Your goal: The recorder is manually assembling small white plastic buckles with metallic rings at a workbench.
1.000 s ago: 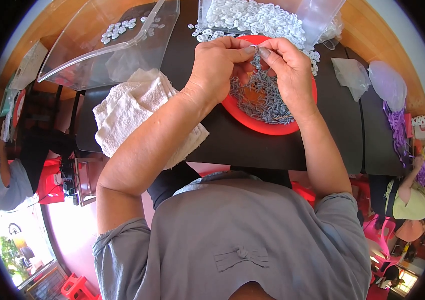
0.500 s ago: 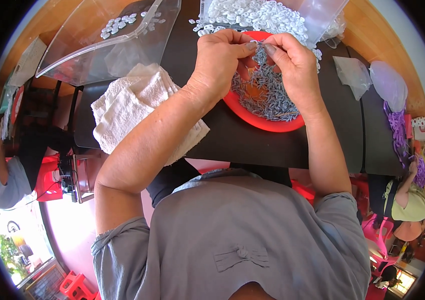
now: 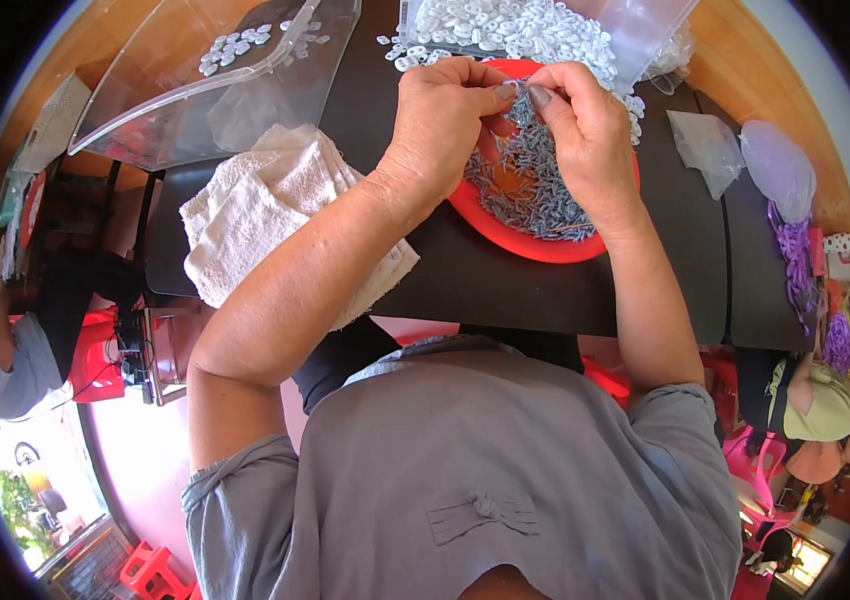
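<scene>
Over the far half of a red bowl [image 3: 528,250], my left hand [image 3: 437,118] and my right hand [image 3: 588,128] meet with their fingertips close together. Each pinches thumb against forefinger. What lies between the fingertips is too small and too covered to name. Many small grey-blue, screw-like pieces [image 3: 545,205] fill the bowl below. Just beyond my fingers, small white oval plastic pieces [image 3: 515,28] are heaped in a clear container, and some have spilled onto the dark table [image 3: 515,295].
A folded white towel [image 3: 255,215] lies beside my left forearm. Past it stands a large clear bin [image 3: 185,85], with white pieces near it. Plastic bags [image 3: 710,150] and purple strips [image 3: 793,260] are on the right. People sit at both sides [image 3: 15,365].
My hands stay in nearly the same place, with only small shifts at the fingertips. At the right, the other person's arm has dropped away from the purple strips.
</scene>
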A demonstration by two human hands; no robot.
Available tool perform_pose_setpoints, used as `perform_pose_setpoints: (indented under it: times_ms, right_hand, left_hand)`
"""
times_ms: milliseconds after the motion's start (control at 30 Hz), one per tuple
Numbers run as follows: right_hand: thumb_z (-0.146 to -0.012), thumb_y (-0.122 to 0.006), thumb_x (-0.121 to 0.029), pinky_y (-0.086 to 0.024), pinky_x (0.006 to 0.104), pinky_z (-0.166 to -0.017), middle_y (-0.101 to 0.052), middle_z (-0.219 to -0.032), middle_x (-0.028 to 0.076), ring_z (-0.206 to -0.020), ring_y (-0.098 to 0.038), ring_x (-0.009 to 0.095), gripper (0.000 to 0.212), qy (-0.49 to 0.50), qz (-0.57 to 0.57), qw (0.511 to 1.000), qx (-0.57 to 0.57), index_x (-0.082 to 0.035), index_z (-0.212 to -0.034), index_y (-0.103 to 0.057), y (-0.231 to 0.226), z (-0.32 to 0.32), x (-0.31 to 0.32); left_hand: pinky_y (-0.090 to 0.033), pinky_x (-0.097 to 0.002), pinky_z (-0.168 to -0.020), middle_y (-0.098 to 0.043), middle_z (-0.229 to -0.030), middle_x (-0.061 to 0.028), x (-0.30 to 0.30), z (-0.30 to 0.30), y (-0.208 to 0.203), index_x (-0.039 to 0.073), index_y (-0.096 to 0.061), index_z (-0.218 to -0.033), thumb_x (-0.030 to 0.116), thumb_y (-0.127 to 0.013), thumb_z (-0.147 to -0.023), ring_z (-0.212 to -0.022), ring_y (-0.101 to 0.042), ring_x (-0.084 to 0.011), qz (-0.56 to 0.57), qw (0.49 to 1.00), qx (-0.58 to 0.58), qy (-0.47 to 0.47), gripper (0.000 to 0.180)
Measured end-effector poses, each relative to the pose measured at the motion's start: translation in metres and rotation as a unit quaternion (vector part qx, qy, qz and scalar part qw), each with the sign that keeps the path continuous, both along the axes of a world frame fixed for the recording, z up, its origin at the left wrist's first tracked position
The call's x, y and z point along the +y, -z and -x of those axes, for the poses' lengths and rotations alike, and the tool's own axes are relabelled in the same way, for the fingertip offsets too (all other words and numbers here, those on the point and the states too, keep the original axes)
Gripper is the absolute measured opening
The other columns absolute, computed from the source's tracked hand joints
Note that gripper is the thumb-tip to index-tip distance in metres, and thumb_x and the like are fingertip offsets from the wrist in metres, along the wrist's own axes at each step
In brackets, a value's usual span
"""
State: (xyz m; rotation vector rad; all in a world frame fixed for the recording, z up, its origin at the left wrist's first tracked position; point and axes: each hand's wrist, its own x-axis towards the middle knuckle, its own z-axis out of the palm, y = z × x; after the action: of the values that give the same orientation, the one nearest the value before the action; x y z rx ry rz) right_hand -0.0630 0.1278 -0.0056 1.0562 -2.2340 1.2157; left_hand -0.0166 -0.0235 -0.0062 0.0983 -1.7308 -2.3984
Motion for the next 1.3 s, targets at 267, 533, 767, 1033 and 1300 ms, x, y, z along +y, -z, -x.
perform_pose_setpoints:
  times_ms: [267,533,767,1033,1300]
  right_hand:
    - [-0.089,-0.059,0.0,-0.048,0.0293,-0.065,-0.064,-0.08,0.008,-0.07,-0.061,0.017,0.006,0.014,-0.016,0.999,0.046,0.0,-0.095,-0.056,0.002,-0.001,-0.003]
    - [-0.09,-0.058,0.002,-0.048,0.0298,-0.063,-0.064,-0.079,0.008,-0.07,-0.06,0.018,0.005,0.022,0.0,0.999,0.046,-0.001,-0.093,-0.055,0.01,-0.006,-0.011]
    - [-0.089,-0.06,-0.001,-0.048,0.0286,-0.063,-0.064,-0.079,0.007,-0.069,-0.059,0.015,0.006,0.021,0.019,0.999,0.038,0.0,-0.093,-0.057,0.009,-0.001,-0.006]
    - [-0.089,-0.059,0.001,-0.048,0.0288,-0.063,-0.064,-0.078,0.007,-0.069,-0.06,0.015,0.005,0.016,0.02,0.999,0.046,0.0,-0.093,-0.057,0.008,0.004,-0.001]
    - [-0.087,-0.057,0.004,-0.048,0.0299,-0.064,-0.064,-0.079,0.009,-0.069,-0.061,0.019,0.008,0.006,0.012,0.998,0.055,0.0,-0.094,-0.057,0.005,0.001,0.0]
  left_hand:
    - [-0.046,-0.0252,-0.04,-0.061,-0.072,-0.0088,0.0,-0.001,0.0,-0.006,-0.06,-0.088,0.001,-0.063,-0.087,-0.057,-0.06,-0.0135,-0.027,0.999,-0.023,0.012,0.008]
    - [-0.046,-0.026,-0.045,-0.062,-0.075,-0.0093,0.005,-0.007,0.0,-0.007,-0.062,-0.09,0.003,-0.062,-0.088,-0.061,-0.059,-0.0146,-0.027,0.999,-0.044,-0.01,0.01]
    - [-0.046,-0.0253,-0.045,-0.063,-0.074,-0.0098,-0.001,-0.004,0.0,-0.007,-0.062,-0.091,0.005,-0.063,-0.088,-0.059,-0.06,-0.0155,-0.017,0.999,-0.026,0.016,0.012]
    - [-0.045,-0.0236,-0.043,-0.063,-0.071,-0.0069,-0.003,-0.001,-0.003,-0.003,-0.064,-0.086,0.007,-0.065,-0.087,-0.055,-0.059,-0.0126,0.058,0.997,-0.038,0.019,0.011]
    - [-0.042,-0.0238,-0.042,-0.061,-0.07,-0.0047,-0.007,-0.001,-0.006,-0.002,-0.065,-0.083,0.01,-0.067,-0.085,-0.054,-0.056,-0.0115,0.103,0.994,-0.029,0.036,0.012]
